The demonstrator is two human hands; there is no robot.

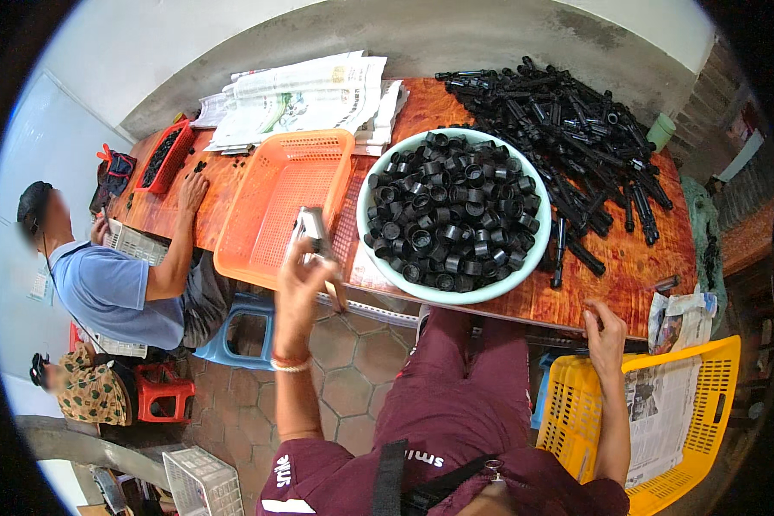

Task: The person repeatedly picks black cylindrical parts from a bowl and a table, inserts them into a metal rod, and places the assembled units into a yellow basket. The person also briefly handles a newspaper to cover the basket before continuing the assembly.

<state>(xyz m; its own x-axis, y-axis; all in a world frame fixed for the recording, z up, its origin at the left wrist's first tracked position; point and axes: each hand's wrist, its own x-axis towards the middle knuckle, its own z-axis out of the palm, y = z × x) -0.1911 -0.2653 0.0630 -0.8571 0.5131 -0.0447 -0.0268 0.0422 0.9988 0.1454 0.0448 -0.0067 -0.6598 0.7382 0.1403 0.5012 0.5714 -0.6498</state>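
Observation:
My left hand (299, 279) is raised at the front edge of the table, its fingers closed around a shiny silver-and-dark piece (313, 230) whose exact kind I cannot make out. Behind that piece lies an orange perforated plastic basket (342, 148). Between my hands, a pale green round basin (537, 249) is heaped with short black plastic caps (451, 206). Over the table's front right edge, my right hand (607, 331) has loosely bent fingers, apart, and nothing shows in them. Loose black tubes (587, 256) lie on the table nearest to it.
A large pile of black tubes (568, 129) covers the back right of the wooden table (632, 297). Newspapers (297, 99) lie at the back. A yellow crate (714, 361) stands at my right. To the left, a person in a blue shirt (103, 288) sits by a red basket (181, 138).

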